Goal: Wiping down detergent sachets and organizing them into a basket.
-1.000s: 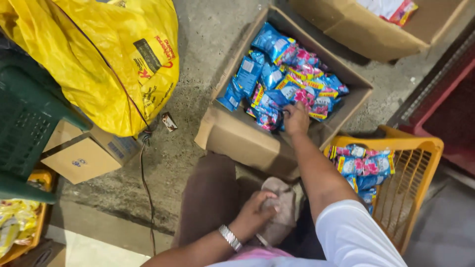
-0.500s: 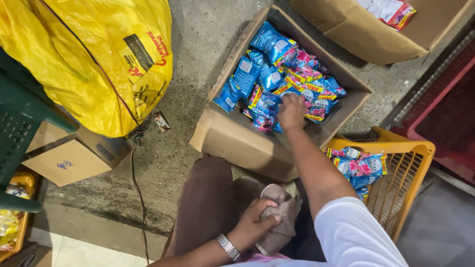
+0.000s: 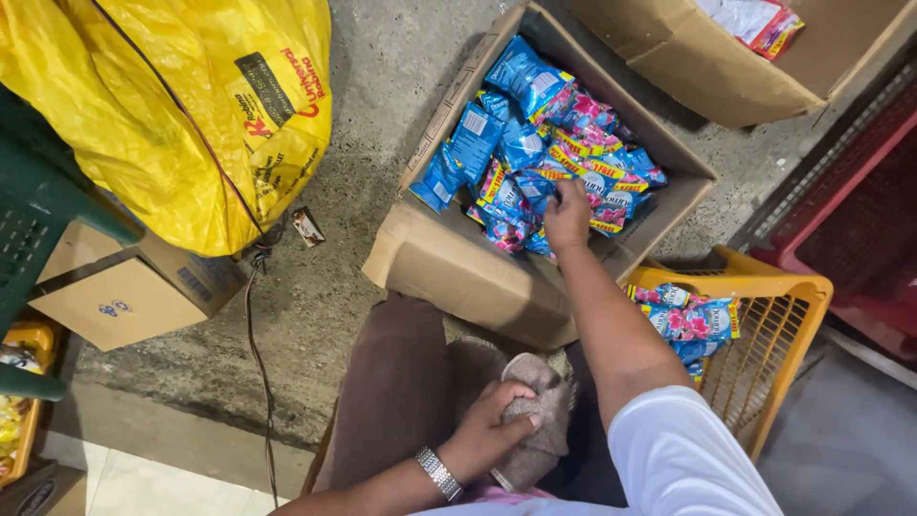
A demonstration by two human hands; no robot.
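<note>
While the right hand (image 3: 567, 215) reaches down into the open box (image 3: 449, 263) on the floor, its fingers (image 3: 571, 191) curl onto the heap of sachets (image 3: 535, 158), blue, pink and yellow packs lying loose and overlapping. The hand's back faces the camera, so I cannot tell how wide the fingers stand or whether a pack is already pinched under them; they touch the packs near the middle of the heap, toward the box's right wall.

To do this well, I judge the fingers should close on a single strip by its edge and lift it straight up, so that the neighbours tangled beneath do not drag out over the box rim. A firm but light pinch suits such thin, slippery foil.

Just right of the reaching forearm stands an orange basket (image 3: 793, 315), with a few of the same sachets lying in it, near enough that a short swing from the box would reach it.

The left hand (image 3: 492, 430), a metal watch at its wrist, rests in the lap, its fingers (image 3: 521, 406) closed narrowly around a grey cloth (image 3: 544, 430). Well left of both hands sits a yellow sack (image 3: 181, 105).
</note>
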